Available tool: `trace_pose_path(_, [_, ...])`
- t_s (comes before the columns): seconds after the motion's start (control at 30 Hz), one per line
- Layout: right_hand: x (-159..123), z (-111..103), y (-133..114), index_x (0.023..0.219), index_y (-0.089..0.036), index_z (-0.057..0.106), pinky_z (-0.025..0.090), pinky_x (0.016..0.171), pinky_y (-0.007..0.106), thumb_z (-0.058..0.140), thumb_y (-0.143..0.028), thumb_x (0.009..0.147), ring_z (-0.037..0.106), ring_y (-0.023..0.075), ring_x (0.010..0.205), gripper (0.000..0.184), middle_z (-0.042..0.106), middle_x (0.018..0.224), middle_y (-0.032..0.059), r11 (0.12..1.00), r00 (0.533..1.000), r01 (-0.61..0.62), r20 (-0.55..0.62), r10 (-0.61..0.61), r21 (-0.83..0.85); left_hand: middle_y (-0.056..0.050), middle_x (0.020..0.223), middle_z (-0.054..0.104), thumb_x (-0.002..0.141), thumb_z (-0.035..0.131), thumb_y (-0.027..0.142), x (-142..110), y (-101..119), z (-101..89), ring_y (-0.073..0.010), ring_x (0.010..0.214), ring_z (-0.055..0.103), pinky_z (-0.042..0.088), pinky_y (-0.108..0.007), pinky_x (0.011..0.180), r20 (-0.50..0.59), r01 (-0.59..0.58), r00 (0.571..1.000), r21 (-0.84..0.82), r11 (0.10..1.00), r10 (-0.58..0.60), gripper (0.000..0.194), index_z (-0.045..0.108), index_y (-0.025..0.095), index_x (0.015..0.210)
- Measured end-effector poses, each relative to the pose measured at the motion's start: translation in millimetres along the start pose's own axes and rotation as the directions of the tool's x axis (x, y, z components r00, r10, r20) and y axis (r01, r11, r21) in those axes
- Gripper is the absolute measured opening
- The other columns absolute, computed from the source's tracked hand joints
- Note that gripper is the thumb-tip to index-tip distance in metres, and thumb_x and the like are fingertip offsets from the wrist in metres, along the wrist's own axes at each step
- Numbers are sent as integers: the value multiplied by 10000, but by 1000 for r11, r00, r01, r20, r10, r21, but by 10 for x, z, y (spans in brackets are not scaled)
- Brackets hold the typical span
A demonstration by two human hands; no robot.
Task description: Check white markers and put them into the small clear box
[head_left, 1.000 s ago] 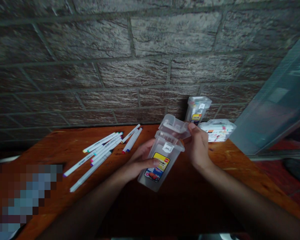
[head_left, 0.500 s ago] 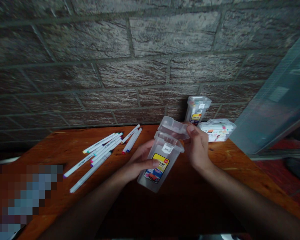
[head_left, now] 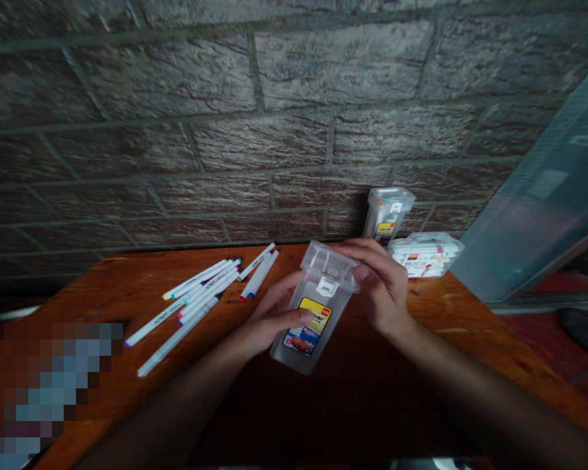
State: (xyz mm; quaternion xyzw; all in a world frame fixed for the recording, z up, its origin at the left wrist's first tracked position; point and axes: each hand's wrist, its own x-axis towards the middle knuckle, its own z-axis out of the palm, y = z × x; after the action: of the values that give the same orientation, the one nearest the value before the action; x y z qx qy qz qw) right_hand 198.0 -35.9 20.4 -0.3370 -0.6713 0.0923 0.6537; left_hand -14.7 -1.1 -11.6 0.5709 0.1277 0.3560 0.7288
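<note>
I see the lid [head_left: 328,258] down over the mouth of the clear box [head_left: 315,331]; half a second ago it stood tilted up behind the rim. My right hand [head_left: 385,281] has changed with it: earlier it pinched the lid's raised right edge, and now its fingers are bent over the top of the lid at the far right while the thumb presses near the front right corner. From here I cannot tell whether the white latch [head_left: 327,287] on the front has caught.

My left hand [head_left: 274,321] is as it was, curled round the lower body of the box, thumb lying across the yellow label [head_left: 302,343] and the other fingers going round the left side, their tips hidden behind it. So the box sits between the two hands, leaning with its top away from me, above the wooden table [head_left: 102,294].

Left of it the white markers [head_left: 210,287] lie in the same loose spread as before, just beyond the left hand and apart from it. Behind the right hand, near the brick wall [head_left: 274,78], stand a second clear box [head_left: 385,219] and a white carry case [head_left: 426,260], both unmoved
</note>
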Motion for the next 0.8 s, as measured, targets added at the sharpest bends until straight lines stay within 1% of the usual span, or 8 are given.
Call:
trace_pose_path(0.07, [2,-8,-14,1191,-308,831,570,851,448,610,-417,1024,699,276,1041,298,774,1132,75,999,999,32,22,-32,-5,-53,968,780,758,898,312,4,-2,18,-211,833,706,525,-282,747,-17,-31,999,6,1000,31,491,735,194,1206])
trace_pose_path(0.2, [10,-19,-19,1213,-336,829,572,855,456,600,-400,1033,700,273,1047,298,774,1139,70,998,998,65,21,-65,-23,-37,918,771,766,901,296,8,30,85,-192,815,699,531,-275,761,-31,-62,998,13,998,62,425,752,195,1151])
trace_pose_path(0.43, [20,-26,-42,1231,-322,828,576,826,445,603,-421,1036,705,268,1003,313,770,1120,83,991,992,123,33,-121,-51,-36,945,783,768,910,290,6,32,95,-179,812,700,528,-248,725,-39,-75,996,31,997,76,420,752,203,1148])
trace_pose_path(0.53, [21,-22,-37,1233,-321,825,576,829,444,599,-420,1038,706,270,1014,314,772,1125,80,992,994,111,26,-110,-58,-33,945,784,774,907,289,11,32,79,-170,810,699,524,-235,718,-28,-83,996,39,996,84,431,751,206,1168])
trace_pose_path(0.63, [14,-9,-3,1194,-309,836,569,832,432,583,-431,1049,708,264,1015,316,778,1110,74,998,999,49,-15,-49,-34,-34,969,787,777,902,291,12,45,74,-167,813,695,527,-240,732,-27,-78,996,58,995,80,464,749,205,1207])
trace_pose_path(0.7, [5,3,42,1129,-296,850,568,814,418,586,-463,1045,714,264,992,324,785,1065,69,1000,998,-23,-65,25,20,-33,979,784,778,900,294,11,61,79,-166,822,691,525,-243,741,-19,-66,998,52,996,67,459,752,206,1204])
trace_pose_path(0.73, [2,8,71,1096,-292,853,570,790,407,597,-487,1035,720,263,963,327,788,1033,63,994,992,-85,-88,91,70,-32,978,782,781,898,294,9,73,83,-167,825,690,524,-245,743,-8,-57,998,44,997,57,448,756,206,1196])
trace_pose_path(0.8, [6,14,140,1052,-285,844,572,709,380,602,-533,1017,732,255,860,349,790,948,51,954,961,-229,-111,253,192,-33,987,780,782,893,291,4,104,89,-171,836,691,521,-248,746,21,-42,999,31,999,41,435,765,207,1189])
